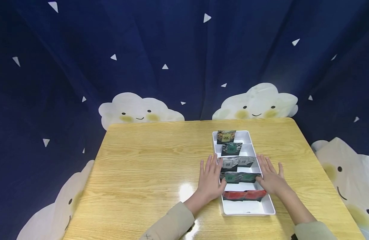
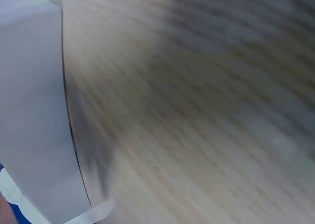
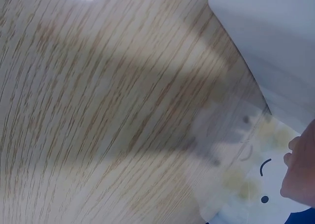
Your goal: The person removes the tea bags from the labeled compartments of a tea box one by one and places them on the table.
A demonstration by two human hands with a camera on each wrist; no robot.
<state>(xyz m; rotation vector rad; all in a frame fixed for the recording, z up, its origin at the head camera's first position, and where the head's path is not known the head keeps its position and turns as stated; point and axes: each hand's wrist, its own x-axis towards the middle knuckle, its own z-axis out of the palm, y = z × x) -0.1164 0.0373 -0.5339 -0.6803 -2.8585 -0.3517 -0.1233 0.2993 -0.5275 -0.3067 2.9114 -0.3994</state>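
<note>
A white divided tray (image 1: 245, 208) lies on the table's right half, its sections in a column. In it stand two red packets (image 1: 233, 196), two green packets (image 1: 231, 178), two grey packets (image 1: 228, 164), a dark green packet (image 1: 231, 149) and a yellow-brown packet (image 1: 226, 137). My left hand (image 1: 209, 181) is at the tray's left side, fingers stretched forward, thumb by the rim. On the opposite side, my right hand (image 1: 272, 180) has its fingers extended along the wall. The tray's outer wall (image 2: 34, 111) fills the left wrist view's left edge.
The wooden table (image 1: 148, 166) reaches left of the tray. Dark blue curtains (image 1: 184, 50) with white triangles and smiling clouds (image 1: 259, 103) hang behind and at both sides.
</note>
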